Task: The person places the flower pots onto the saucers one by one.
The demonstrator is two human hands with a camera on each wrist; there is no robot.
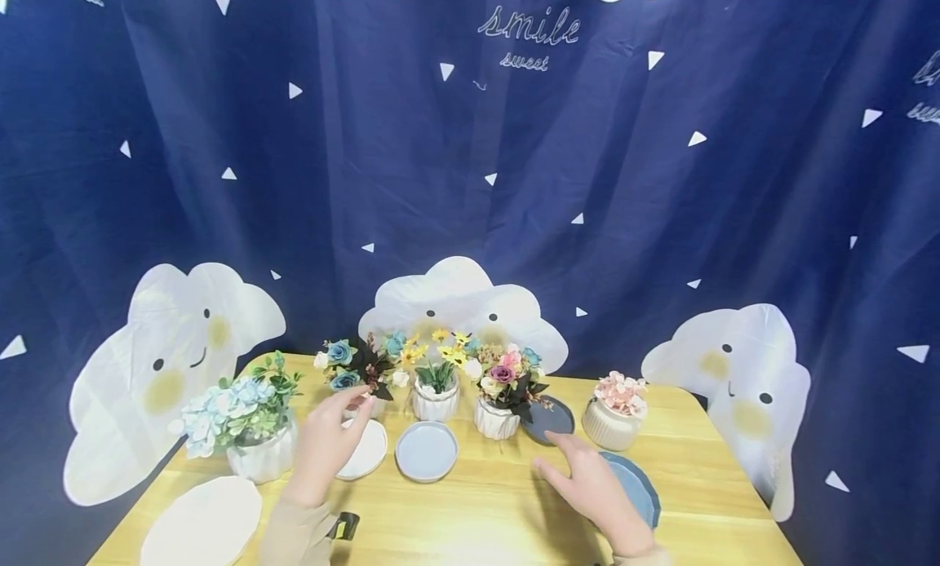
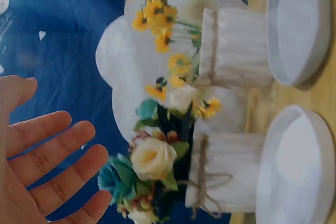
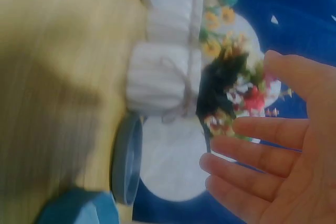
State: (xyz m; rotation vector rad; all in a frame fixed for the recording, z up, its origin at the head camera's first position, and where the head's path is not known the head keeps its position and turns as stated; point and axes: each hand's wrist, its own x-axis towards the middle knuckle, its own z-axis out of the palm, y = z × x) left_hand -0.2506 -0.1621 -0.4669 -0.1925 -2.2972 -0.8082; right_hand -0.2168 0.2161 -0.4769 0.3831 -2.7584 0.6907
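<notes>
My left hand (image 1: 333,438) hovers over a small white saucer (image 1: 365,452), near a white pot of blue and cream artificial roses (image 1: 343,362). In the left wrist view its fingers are spread, holding nothing. The right hand (image 1: 587,482) is held above the table between a dark grey saucer (image 1: 549,420) and a blue plate (image 1: 631,486), its fingers relaxed with nothing in them. Close ahead of it stands a white pot (image 1: 496,420) of purple and pink flowers. Between the hands lies a light blue-grey saucer (image 1: 427,451), with a pot of yellow flowers (image 1: 436,399) behind it.
At the left stands a white pot (image 1: 263,456) of pale blue hydrangeas, with a large white plate (image 1: 204,523) before it. A ribbed cream pot (image 1: 615,423) of pink flowers stands at the right. Behind the wooden table (image 1: 441,525) hangs a dark blue curtain (image 1: 411,142).
</notes>
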